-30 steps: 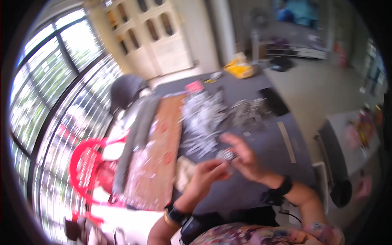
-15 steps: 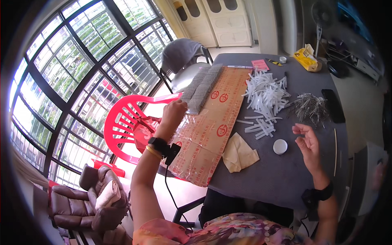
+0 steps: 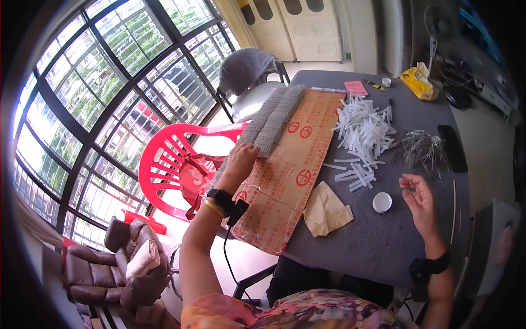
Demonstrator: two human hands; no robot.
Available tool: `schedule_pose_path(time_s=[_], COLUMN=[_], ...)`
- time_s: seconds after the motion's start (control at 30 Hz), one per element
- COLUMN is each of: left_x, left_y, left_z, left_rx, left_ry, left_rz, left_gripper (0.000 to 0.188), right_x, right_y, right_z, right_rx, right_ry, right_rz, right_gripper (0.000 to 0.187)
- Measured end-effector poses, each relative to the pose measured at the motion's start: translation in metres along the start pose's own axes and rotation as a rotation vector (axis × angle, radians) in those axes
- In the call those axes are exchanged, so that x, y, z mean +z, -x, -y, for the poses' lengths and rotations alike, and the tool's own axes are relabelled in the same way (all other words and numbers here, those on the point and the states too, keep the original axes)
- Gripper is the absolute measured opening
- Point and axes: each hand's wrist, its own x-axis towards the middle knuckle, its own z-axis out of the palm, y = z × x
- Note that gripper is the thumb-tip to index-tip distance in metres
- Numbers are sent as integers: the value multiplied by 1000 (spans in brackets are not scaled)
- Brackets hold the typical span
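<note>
My left hand (image 3: 243, 160) rests at the near end of two long rows of thin grey strips (image 3: 271, 118), which lie side by side along the left of a flat brown cardboard sheet (image 3: 298, 156) with red print. Its fingers are curled together, and whatever is between them is hidden. My right hand (image 3: 421, 200) hovers over the right part of the table, thumb and fingers bent but apart, with nothing visible in them. Beside it stands a small round white cap (image 3: 382, 202). Beyond are a heap of white translucent strips (image 3: 364, 129) and a tangle of thin metal wire pieces (image 3: 421, 149).
A folded beige cloth (image 3: 327, 211) lies on the grey-covered table (image 3: 361, 241). A black phone (image 3: 452, 148), thin sticks (image 3: 453, 211) and a yellow packet (image 3: 419, 81) line the right side. A red plastic chair (image 3: 159, 159) stands left, a grey chair (image 3: 252, 98) behind it.
The whole view has shifted slightly. My left hand has come a little nearer and right, with its fingers lower over the rows' near end. My right hand keeps much the same pose.
</note>
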Motion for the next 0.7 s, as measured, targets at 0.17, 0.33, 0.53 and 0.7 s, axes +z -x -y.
schedule_pose_path(time_s=[0.17,0.33,0.53,0.7], left_x=[-3,-46,-45,-1], left_y=[6,-34,-70,-71], left_z=[2,-67,-151,-157], left_rx=[-115,-43,269,320], left_ry=[27,331,514,-19], left_rz=[-5,-14,2,67], left_gripper=[6,23,17,11], right_x=[4,-43,-104,-100], right_y=[-2,-16,-7,-7], right_z=[2,20,11,2], right_rx=[4,-46,227,285], right_ry=[4,492,791,984], right_rz=[-41,-128,25,310], right_gripper=[27,25,24,17])
